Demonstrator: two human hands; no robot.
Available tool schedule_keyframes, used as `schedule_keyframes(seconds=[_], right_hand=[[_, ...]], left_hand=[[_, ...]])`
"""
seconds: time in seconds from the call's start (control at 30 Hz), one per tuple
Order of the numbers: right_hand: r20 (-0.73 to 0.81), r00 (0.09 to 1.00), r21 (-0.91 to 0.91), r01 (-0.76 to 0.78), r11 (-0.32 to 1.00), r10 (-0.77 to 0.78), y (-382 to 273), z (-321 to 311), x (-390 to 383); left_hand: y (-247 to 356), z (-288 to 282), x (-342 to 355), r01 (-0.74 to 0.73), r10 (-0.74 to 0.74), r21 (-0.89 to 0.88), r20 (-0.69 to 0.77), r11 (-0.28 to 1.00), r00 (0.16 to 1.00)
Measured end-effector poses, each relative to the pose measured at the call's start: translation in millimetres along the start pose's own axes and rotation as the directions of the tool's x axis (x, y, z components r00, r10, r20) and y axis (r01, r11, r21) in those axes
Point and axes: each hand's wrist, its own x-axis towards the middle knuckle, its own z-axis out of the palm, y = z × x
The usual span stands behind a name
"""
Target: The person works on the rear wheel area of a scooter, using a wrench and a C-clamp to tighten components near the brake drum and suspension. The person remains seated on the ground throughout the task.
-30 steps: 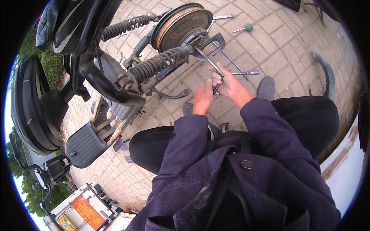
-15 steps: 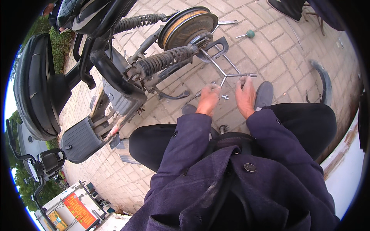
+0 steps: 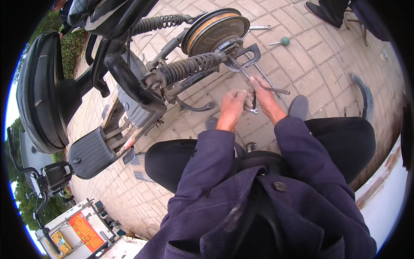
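A Y-shaped three-way socket wrench [image 3: 280, 90] reaches from the axle area of the wheel [image 3: 210, 39] toward me. My right hand [image 3: 268, 101] is closed around it near its centre, and one arm sticks out to the right past the fingers. My left hand [image 3: 233, 107] is closed beside it, fingers pinched at what looks like the wrench's lower arm. The fingers partly hide that contact. A small open-end wrench [image 3: 254, 111] lies on the bricks just below the hands. The tipped electric scooter's coil shock absorber [image 3: 189, 69] is left of the wheel.
A longer wrench [image 3: 261, 27] and a green-handled screwdriver [image 3: 282, 41] lie beyond the wheel. A curved dark fender-like piece [image 3: 363, 95] rests at right. Another person's shoe [image 3: 324, 14] shows at the far right. The scooter seat [image 3: 41, 95] fills the left side.
My right hand has moved left and up from the wrench's right arm to its centre. The wrench has turned, its right arm now slanting down. My left hand stays close by, fingers nearer the right hand.
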Motion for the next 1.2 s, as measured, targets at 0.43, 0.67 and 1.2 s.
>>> schedule_keyframes(seconds=[0.43,0.67,1.2], right_hand=[[0.273,0.900,0.667,-0.432,0.607,0.340,4,0,12],[-0.383,0.883,-0.588,-0.005,0.809,-0.272,0,-19,-49],[0.213,0.967,0.378,-0.215,0.900,0.142,-1,2,-1]], left_hand=[[-37,-1,12,0.391,-0.382,-0.050,0.135,0.919,0.914],[-29,12,2,0.331,-0.324,-0.057,0.102,0.942,0.940],[-39,-8,22,-0.138,0.172,0.221,-0.142,0.965,0.975]])
